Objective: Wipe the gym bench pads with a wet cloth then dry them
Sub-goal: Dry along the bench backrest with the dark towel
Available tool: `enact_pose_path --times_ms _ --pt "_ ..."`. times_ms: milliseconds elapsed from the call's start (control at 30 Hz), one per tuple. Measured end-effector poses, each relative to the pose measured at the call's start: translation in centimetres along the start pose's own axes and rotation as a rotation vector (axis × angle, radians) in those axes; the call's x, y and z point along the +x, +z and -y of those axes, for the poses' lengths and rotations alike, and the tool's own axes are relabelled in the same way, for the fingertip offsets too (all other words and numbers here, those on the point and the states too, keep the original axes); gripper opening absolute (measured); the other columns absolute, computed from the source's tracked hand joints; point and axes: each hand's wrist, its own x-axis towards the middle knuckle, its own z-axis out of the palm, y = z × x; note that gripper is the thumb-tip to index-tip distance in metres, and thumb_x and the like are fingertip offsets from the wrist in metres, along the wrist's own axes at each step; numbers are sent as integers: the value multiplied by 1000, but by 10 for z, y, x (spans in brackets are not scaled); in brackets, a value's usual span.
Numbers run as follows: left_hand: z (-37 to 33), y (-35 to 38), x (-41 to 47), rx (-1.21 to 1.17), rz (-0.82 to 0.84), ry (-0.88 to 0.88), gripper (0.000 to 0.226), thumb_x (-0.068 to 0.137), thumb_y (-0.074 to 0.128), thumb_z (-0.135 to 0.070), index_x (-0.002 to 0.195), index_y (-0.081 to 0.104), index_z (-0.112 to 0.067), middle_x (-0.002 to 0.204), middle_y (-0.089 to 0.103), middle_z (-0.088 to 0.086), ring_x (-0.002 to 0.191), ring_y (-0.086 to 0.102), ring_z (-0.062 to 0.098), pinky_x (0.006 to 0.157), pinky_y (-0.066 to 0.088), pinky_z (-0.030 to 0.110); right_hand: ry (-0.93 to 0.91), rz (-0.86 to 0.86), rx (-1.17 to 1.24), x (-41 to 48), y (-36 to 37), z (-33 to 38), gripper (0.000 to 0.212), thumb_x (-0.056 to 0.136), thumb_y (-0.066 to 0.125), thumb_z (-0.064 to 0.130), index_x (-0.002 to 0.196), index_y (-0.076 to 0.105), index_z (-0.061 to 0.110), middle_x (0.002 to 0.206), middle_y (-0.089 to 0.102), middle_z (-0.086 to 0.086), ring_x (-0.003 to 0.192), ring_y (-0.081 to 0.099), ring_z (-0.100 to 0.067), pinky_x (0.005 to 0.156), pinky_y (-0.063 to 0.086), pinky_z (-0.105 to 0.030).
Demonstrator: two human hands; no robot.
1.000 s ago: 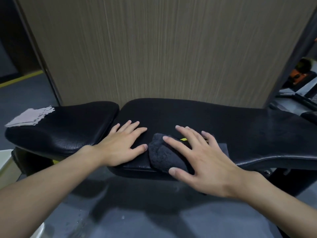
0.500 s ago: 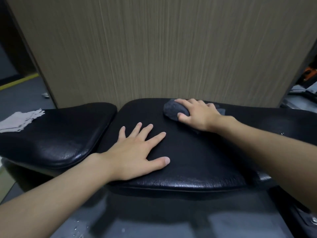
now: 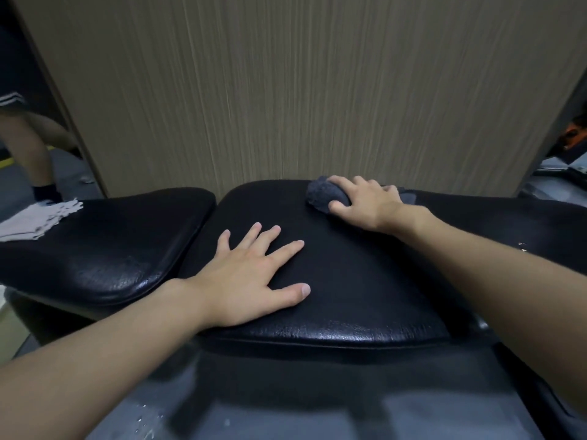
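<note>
Item: gym bench, two black pads, standing against a wood-grain wall panel [image 3: 301, 90].

Long pad [image 3: 349, 281]: the person is leaning over its near edge. The surface is showing a sheen along the near edge; whether that is moisture or the finish, I cannot tell.

Right hand [image 3: 365, 201]: it is lying at the far edge of the long pad, fingers curled down over a dark grey cloth [image 3: 324, 195] and pinning it to the pad. The cloth is bunching out beyond the fingertips, with a flat corner showing behind the wrist.

Left hand [image 3: 251, 277]: it is resting flat on the long pad near its end by the seat pad, fingers spread wide, holding nothing, seemingly bracing.

Seat pad [image 3: 104, 249]: it is sitting just beside the long pad, a narrow gap between them. A light grey cloth [image 3: 38, 219] is lying folded at its far outer corner, untouched.

Also present: another person's leg [image 3: 31, 147] beyond the seat pad, and grey floor [image 3: 286, 417] below with a few drops showing.

Step in hand, by my reading: the wet wipe of the long pad, the dark cloth working its far edge. Next call: drawing the cloth across the unwiped stretch and the seat pad, then fetching the light cloth, likely the dry one.
</note>
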Motion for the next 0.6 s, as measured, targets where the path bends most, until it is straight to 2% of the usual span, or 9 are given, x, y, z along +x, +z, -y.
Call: enact_pose_path --times_ms 200,333,433,500,600 --pt "-2 -2 -1 -5 -2 -4 98 65 6 -87 153 0 -47 166 -6 -3 151 -14 19 119 -5 58 -185 0 -27 -118 -7 17 75 75 20 69 147 22 47 138 47 7 130 41 -21 109 27 -50" --pt "-1 -2 -2 -13 -7 -3 101 63 5 -92 153 1 -47 166 -6 -3 151 -13 19 119 -5 58 -260 17 -32 -175 -16 23 74 78 21 68 149 22 46 143 42 14 135 35 -14 113 22 -47" --pt "-1 -2 -2 -17 -11 11 113 53 -6 -99 153 1 -47 166 -5 -3 151 -13 19 119 -5 58 -306 45 -67 -196 -20 21 74 82 19 72 151 9 47 158 24 8 148 14 -18 118 10 -52" --pt "-1 -3 -2 -30 -7 20 109 58 0 -98 154 2 -46 166 -6 -3 151 -15 17 119 -6 57 -305 44 -76 -198 -21 21 75 83 15 75 152 1 48 163 13 5 151 4 -20 119 7 -54" --pt "-1 -5 -1 -35 -18 45 98 69 12 -85 156 6 -39 166 -4 -4 150 -15 8 121 -4 53 -283 47 -74 -181 -19 20 76 80 13 73 152 8 49 155 31 6 143 26 -18 115 20 -50"
